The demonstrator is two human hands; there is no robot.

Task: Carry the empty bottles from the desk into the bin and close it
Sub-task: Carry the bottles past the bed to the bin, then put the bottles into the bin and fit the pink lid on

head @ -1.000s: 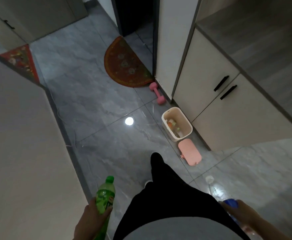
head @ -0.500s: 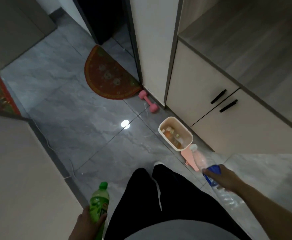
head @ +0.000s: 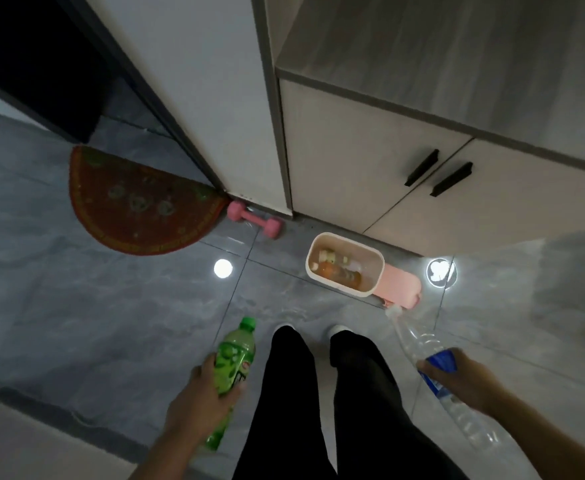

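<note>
My left hand (head: 202, 401) is wrapped around the middle of a green bottle (head: 233, 365), fingers closed over its label, cap pointing ahead toward the bin (head: 344, 263). My right hand (head: 464, 377) is closed on a clear bottle (head: 419, 344) at its blue label, the white cap aimed at the bin and just short of the pink lid (head: 400, 285). My legs in dark trousers stand between the two bottles, shoes pointing at the bin. The bin is cream, open, on the grey tiled floor (head: 111, 323) just ahead of my feet, with some bottles already lying inside. Its pink lid lies flat on the floor, touching the bin's right side. Behind the bin stands a cabinet (head: 370, 168) with two black handles. Left of the bin lies a pink dumbbell (head: 254, 221), and further left a half-round red mat (head: 138, 206)
</note>
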